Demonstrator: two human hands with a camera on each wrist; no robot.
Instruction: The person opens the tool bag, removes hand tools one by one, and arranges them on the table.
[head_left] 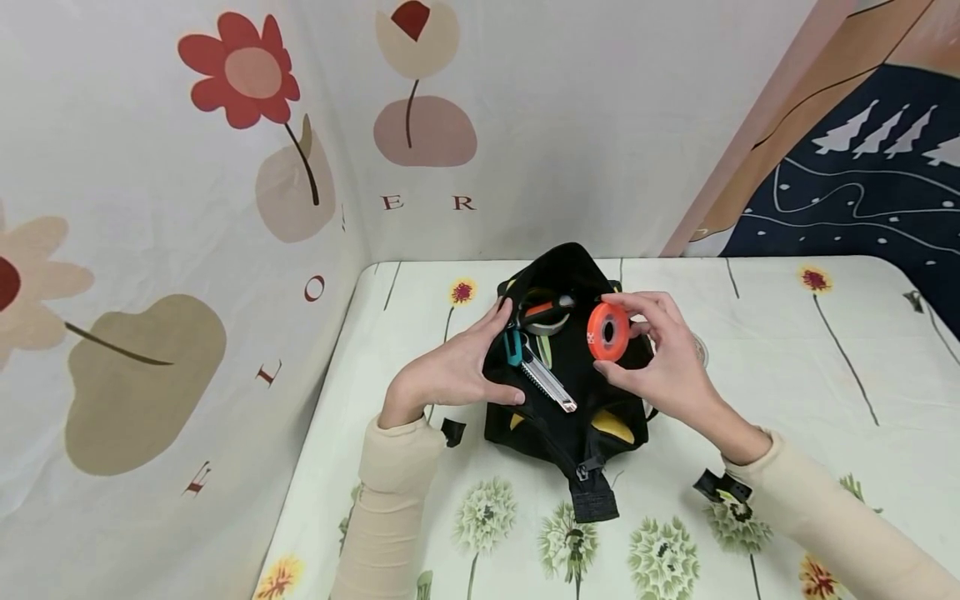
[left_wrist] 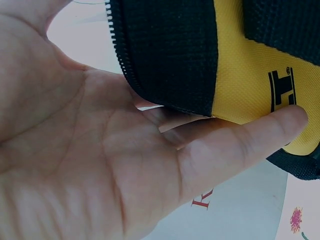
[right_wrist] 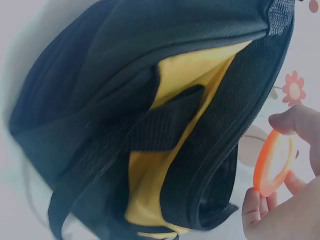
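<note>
My right hand (head_left: 667, 354) pinches a red-orange roll of tape (head_left: 608, 332) by its edges, between thumb and fingers, over the right side of the open tool bag (head_left: 566, 446). In the right wrist view the tape roll (right_wrist: 269, 167) appears nearly edge-on, beside the bag's zipped rim. My left hand (head_left: 465, 360) rests against the bag's left side, thumb over the front of the mouth. In the left wrist view its little finger lies straight along the yellow panel (left_wrist: 245, 85); other fingers are partly hidden behind the black edge. A teal-ended utility knife (head_left: 546, 379) lies in the mouth.
Inside the bag, behind the knife, sit a black-and-orange handled tool (head_left: 546, 311) and a grey ring-shaped roll (head_left: 547, 328). A round, pale object (head_left: 701, 351) shows partly behind my right hand. The flower-print table cover (head_left: 787, 367) meets a printed cloth wall (head_left: 570, 183).
</note>
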